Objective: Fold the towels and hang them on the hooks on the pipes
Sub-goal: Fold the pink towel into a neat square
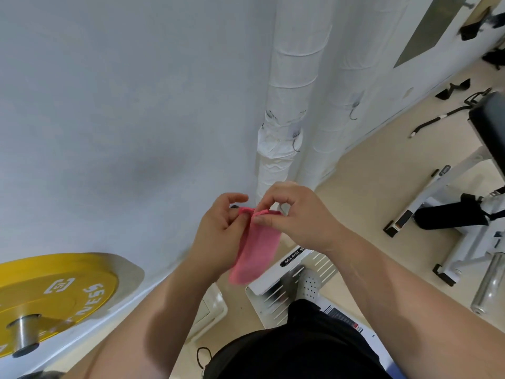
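Note:
A small pink towel [254, 250] hangs folded lengthwise in front of me, held by its top edge. My left hand [218, 231] pinches the top left corner and my right hand [295, 214] pinches the top right corner, thumbs close together. Beyond the hands stand two white wrapped pipes, the left pipe [284, 110] and the right pipe [333, 99]. A metal hook [296, 144] sticks out of the left pipe and another hook [353, 112] out of the right one. Both hooks are bare.
A yellow weight plate [54, 294] on a bar sits at lower left against the white wall. White gym machine parts [295, 280] lie below the towel. A white bench frame [451, 209] and black straps [451, 88] occupy the beige floor at right.

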A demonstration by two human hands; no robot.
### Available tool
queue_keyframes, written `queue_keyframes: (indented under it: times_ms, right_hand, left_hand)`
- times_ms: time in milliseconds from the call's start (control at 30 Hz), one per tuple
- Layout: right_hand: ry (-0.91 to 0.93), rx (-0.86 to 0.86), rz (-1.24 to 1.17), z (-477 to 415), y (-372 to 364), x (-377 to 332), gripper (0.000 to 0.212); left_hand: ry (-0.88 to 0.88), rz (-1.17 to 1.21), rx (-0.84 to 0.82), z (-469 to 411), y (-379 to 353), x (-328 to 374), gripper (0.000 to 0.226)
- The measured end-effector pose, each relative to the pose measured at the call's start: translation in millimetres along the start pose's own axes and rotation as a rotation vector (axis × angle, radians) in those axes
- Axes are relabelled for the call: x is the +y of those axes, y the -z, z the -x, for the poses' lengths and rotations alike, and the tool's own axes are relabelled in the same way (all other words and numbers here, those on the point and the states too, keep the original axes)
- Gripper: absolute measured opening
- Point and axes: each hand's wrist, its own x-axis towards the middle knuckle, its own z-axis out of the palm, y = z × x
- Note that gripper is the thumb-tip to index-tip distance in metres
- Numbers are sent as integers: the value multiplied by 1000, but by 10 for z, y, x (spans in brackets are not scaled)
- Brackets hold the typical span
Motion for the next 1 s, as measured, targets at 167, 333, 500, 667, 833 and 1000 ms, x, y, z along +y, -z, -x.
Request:
queue_keyframes:
  times_ms: [167, 333, 500, 667, 833, 1000]
  right_hand:
    - [-40, -131, -9, -27, -44, -59, 10]
    - [2, -82, 46, -54, -104, -156, 23]
    - [79, -58, 141, -76, -91, -221, 35]
    - [137, -14, 234, -95, -118, -252, 26]
    - [140, 47, 315, -82, -197, -109, 37]
    - [107, -21, 191, 55, -209, 75, 20]
  left_hand:
    - [65, -49, 83, -82, 109, -33, 20]
    - [52, -31, -114, 14, 111, 42, 24]
    - [36, -15, -201, 22, 224, 42, 22]
    - [40, 101, -236, 52, 259, 35, 23]
    - [-4, 93, -137, 41, 258, 7, 23]
    - [-53, 105, 52, -10, 284, -17, 25]
